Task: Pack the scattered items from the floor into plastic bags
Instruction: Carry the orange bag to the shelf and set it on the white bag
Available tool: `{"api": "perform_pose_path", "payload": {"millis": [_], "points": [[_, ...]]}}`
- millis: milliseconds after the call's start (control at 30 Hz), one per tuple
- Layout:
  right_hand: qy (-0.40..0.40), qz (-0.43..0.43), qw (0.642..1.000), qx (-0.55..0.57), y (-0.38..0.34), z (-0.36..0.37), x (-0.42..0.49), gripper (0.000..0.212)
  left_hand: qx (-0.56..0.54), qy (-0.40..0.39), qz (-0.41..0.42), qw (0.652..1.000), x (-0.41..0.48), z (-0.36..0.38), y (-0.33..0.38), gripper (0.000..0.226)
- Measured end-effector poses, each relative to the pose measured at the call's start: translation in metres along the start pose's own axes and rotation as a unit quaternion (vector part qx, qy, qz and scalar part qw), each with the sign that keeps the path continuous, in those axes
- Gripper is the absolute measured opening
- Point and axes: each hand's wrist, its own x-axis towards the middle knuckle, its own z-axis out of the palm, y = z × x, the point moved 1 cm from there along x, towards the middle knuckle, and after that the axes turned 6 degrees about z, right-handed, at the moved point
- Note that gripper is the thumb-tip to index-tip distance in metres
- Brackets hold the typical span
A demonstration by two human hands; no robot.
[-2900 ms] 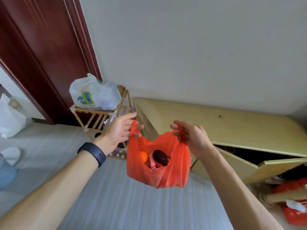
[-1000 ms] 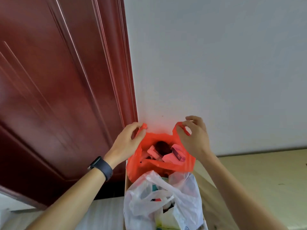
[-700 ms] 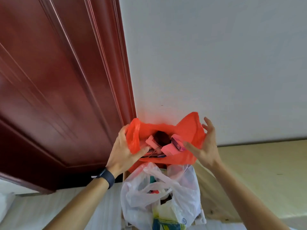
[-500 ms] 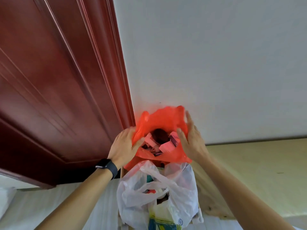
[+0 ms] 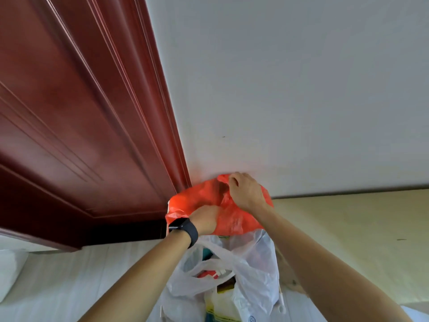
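Fingers of the left hand (image 5: 206, 218) curl into the crumpled plastic of the orange bag (image 5: 195, 201), gripping it, while the right hand (image 5: 247, 192) pinches a fold at the bag's top. The orange bag sits just right of the red door (image 5: 81, 124), by its lower corner. A white bag (image 5: 253, 263), also right of the door, touches it from below.
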Motion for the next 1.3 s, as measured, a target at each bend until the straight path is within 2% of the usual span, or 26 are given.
{"api": "perform_pose_path", "payload": {"millis": [67,133,200,233,300,367,433,500,567,667,767,833,933,1000,1067,1133,1200,1267,1300], "points": [[-0.053,-0.006,0.999,0.008,0.012,0.013,-0.001,0.020,-0.117,0.005,0.011,0.993,-0.011,-0.005,-0.002,0.034],[-0.046,-0.038,0.998,-0.006,0.019,0.023,-0.005,0.018,-0.154,0.083,0.056,0.983,-0.022,-0.008,-0.012,0.034],[-0.030,-0.033,0.999,0.018,0.020,0.024,-0.009,0.013,-0.090,0.069,0.099,0.989,-0.033,-0.010,-0.018,0.046],[-0.041,-0.009,0.998,0.037,0.020,0.024,-0.009,0.010,-0.009,0.064,0.096,0.993,-0.037,-0.011,-0.019,0.053],[-0.109,0.025,0.992,0.056,0.018,0.021,-0.007,0.011,0.148,0.095,0.100,0.979,-0.036,-0.010,-0.022,0.053],[-0.159,0.034,0.985,0.055,0.016,0.017,-0.011,0.018,0.157,0.145,0.127,0.969,-0.027,-0.009,-0.026,0.044],[-0.171,0.055,0.979,0.093,0.016,0.009,-0.020,0.027,0.113,0.216,0.118,0.963,-0.014,-0.011,-0.029,0.038],[-0.185,0.051,0.973,0.125,0.021,0.001,-0.032,0.037,0.134,0.263,0.121,0.948,-0.002,-0.013,-0.028,0.029],[-0.195,-0.004,0.978,0.075,0.026,-0.006,-0.041,0.038,0.159,0.246,0.131,0.947,0.010,-0.011,-0.023,0.026],[-0.126,-0.076,0.989,0.000,0.040,-0.006,-0.043,0.016,0.150,0.208,0.075,0.964,0.027,-0.006,-0.012,0.029],[-0.018,-0.097,0.991,-0.096,0.057,0.004,-0.041,0.042,0.108,0.194,0.003,0.975,0.041,0.002,-0.018,0.026],[0.026,-0.118,0.974,-0.190,0.062,0.009,-0.038,0.049,0.052,0.219,-0.015,0.974,0.043,0.006,-0.020,0.020],[-0.039,-0.092,0.968,-0.231,0.057,0.017,-0.029,0.049,0.051,0.283,0.037,0.957,0.036,0.007,-0.025,0.027],[-0.102,-0.048,0.971,-0.210,0.055,0.022,-0.020,0.048,0.102,0.285,0.079,0.950,0.030,0.001,-0.028,0.035],[-0.143,-0.017,0.974,-0.176,0.054,0.024,-0.015,0.048,0.120,0.276,0.060,0.952,0.020,-0.005,-0.032,0.035],[-0.166,-0.003,0.975,-0.151,0.055,0.024,-0.013,0.048,0.106,0.232,-0.004,0.967,0.008,-0.004,-0.038,0.046],[-0.177,0.000,0.973,-0.145,0.055,0.025,-0.013,0.048,0.101,0.145,-0.044,0.983,0.002,0.003,-0.043,0.055],[-0.177,0.000,0.971,-0.160,0.054,0.025,-0.012,0.049,0.074,0.077,-0.074,0.992,0.003,0.009,-0.047,0.052],[-0.162,-0.008,0.970,-0.180,0.053,0.025,-0.013,0.050,0.060,0.069,-0.085,0.992,0.007,0.009,-0.048,0.047]]}}
